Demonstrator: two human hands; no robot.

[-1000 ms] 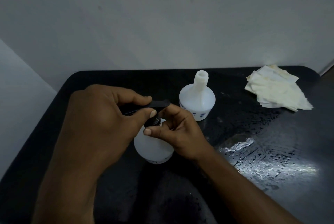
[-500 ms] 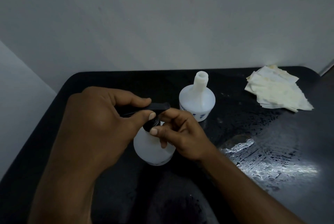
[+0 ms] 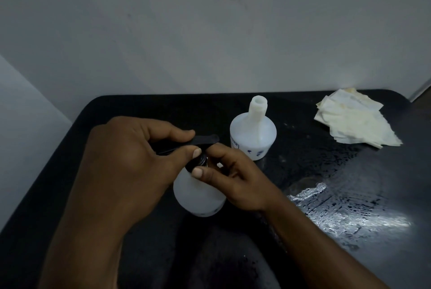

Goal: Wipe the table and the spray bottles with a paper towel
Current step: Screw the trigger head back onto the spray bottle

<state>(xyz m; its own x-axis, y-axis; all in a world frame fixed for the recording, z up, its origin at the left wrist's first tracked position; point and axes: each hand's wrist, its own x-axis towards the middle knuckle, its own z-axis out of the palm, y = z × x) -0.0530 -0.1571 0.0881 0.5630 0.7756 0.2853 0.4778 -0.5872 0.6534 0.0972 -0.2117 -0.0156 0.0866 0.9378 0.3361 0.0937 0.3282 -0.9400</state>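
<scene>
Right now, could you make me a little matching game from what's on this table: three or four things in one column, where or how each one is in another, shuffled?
Things:
1. paper towels
2. open bottle
3. near bottle
4. wet patch

States:
A. held, black spray head at its neck
B. glistening on the table, right side
C. crumpled pile, far right corner
D. standing upright, neck uncovered

Pairs: 1-C, 2-D, 3-A, 4-B
</scene>
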